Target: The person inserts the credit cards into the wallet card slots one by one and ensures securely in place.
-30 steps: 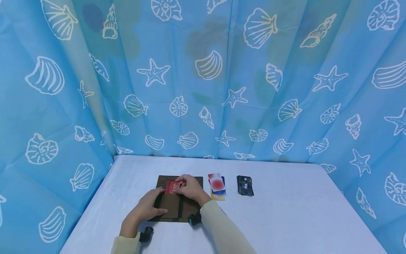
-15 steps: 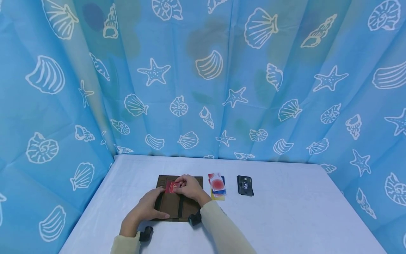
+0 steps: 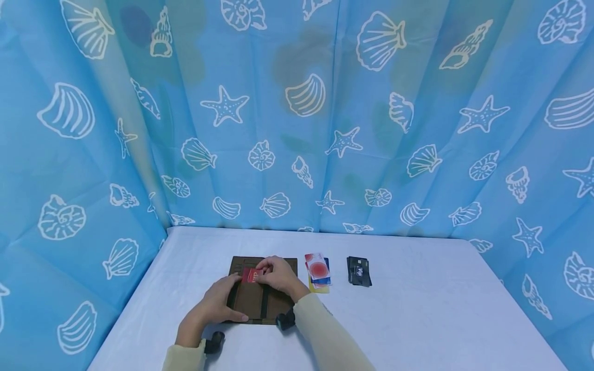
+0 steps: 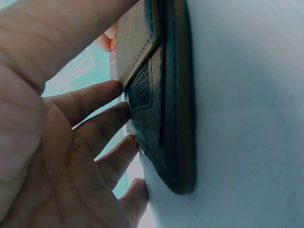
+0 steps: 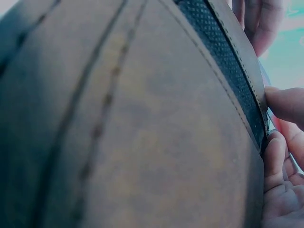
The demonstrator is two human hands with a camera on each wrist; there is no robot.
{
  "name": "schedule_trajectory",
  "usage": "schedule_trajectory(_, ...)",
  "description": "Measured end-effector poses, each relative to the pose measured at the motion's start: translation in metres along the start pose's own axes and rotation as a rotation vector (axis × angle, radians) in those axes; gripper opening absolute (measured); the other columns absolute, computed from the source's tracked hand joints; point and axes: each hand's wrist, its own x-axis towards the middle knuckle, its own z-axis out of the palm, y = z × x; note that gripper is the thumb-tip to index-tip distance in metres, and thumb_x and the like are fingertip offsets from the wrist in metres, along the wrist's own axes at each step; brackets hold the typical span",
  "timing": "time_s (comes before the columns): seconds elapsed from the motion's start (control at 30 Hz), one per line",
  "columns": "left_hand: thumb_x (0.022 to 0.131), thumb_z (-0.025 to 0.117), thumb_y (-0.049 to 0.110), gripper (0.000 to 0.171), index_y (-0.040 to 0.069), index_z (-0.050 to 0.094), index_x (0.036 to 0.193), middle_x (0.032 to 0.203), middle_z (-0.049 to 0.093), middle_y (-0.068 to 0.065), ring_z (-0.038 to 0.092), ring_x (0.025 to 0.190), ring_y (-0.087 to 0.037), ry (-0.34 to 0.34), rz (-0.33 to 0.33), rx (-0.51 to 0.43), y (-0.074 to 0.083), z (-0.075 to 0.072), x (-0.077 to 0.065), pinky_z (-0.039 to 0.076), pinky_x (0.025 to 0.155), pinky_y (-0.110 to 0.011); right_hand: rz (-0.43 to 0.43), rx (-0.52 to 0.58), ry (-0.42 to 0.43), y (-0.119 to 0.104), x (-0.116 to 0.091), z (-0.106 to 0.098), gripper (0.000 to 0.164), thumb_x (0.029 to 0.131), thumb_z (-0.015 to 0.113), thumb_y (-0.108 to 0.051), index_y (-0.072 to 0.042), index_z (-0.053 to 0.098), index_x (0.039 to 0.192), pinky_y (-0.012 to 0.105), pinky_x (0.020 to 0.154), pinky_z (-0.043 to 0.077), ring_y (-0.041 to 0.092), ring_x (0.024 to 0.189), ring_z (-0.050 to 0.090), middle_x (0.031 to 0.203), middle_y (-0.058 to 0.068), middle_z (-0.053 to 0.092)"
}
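A brown wallet [image 3: 250, 301] lies opened out on the white table, with a dark strap down its middle. A red card [image 3: 247, 274] with gold lettering stands out of its left pocket, lower end at the pocket's top edge. My right hand [image 3: 278, 275] pinches this card by its right side. At the wallet's left side is my left hand [image 3: 215, 301], fingertips against the edge and thumb resting near the bottom. In the left wrist view the fingers of that hand [image 4: 71, 156] reach out fairly straight to the wallet [image 4: 175, 118]. Brown leather [image 5: 180, 133] fills most of the right wrist view.
Right of the wallet lies a loose stack of colourful cards [image 3: 318, 270], red and white on top with blue and yellow below. Farther right is a stack of black VIP cards [image 3: 359, 271]. A blue shell-patterned curtain [image 3: 297, 154] hangs behind the table [image 3: 417, 309].
The red card has moved slightly down, and less of it shows above the pocket. My left thumb has shifted a little lower and to the right on the wallet.
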Motion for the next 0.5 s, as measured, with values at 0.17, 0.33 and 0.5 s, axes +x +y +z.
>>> schedule_trajectory(0.17, 0.061, 0.095, 0.032, 0.104, 0.004, 0.043, 0.146, 0.15, 0.046, -0.019, 0.039, 0.139, -0.041, -0.001, -0.005, 0.017, -0.0004, 0.0012, -0.0004, 0.035, 0.113, -0.061, 0.007, 0.006, -0.006, 0.0007, 0.0004, 0.0001, 0.019, 0.085, 0.078, -0.02, -0.014, 0.069, 0.1, 0.022, 0.066, 0.047, 0.014, 0.079, 0.052, 0.092, 0.001, 0.058)
schedule_trajectory(0.33, 0.061, 0.095, 0.033, 0.103, 0.004, 0.043, 0.145, 0.15, 0.044, -0.02, 0.038, 0.14, -0.042, 0.001, -0.006, 0.025, 0.0004, 0.0012, -0.0011, 0.035, 0.113, -0.061, 0.001, 0.013, -0.006, 0.0011, 0.0008, 0.0001, 0.016, 0.085, 0.078, -0.02, -0.015, 0.069, 0.098, 0.023, 0.067, 0.047, 0.015, 0.08, 0.052, 0.092, 0.001, 0.058)
schedule_trajectory(0.5, 0.061, 0.095, 0.033, 0.103, 0.004, 0.043, 0.145, 0.15, 0.045, -0.019, 0.039, 0.14, -0.041, 0.003, -0.007, 0.021, 0.0016, 0.0004, -0.0016, 0.035, 0.113, -0.062, -0.009, 0.006, -0.004, 0.0012, 0.0014, 0.0001, 0.015, 0.086, 0.077, -0.02, -0.015, 0.07, 0.097, 0.024, 0.068, 0.047, 0.015, 0.08, 0.053, 0.092, 0.001, 0.058)
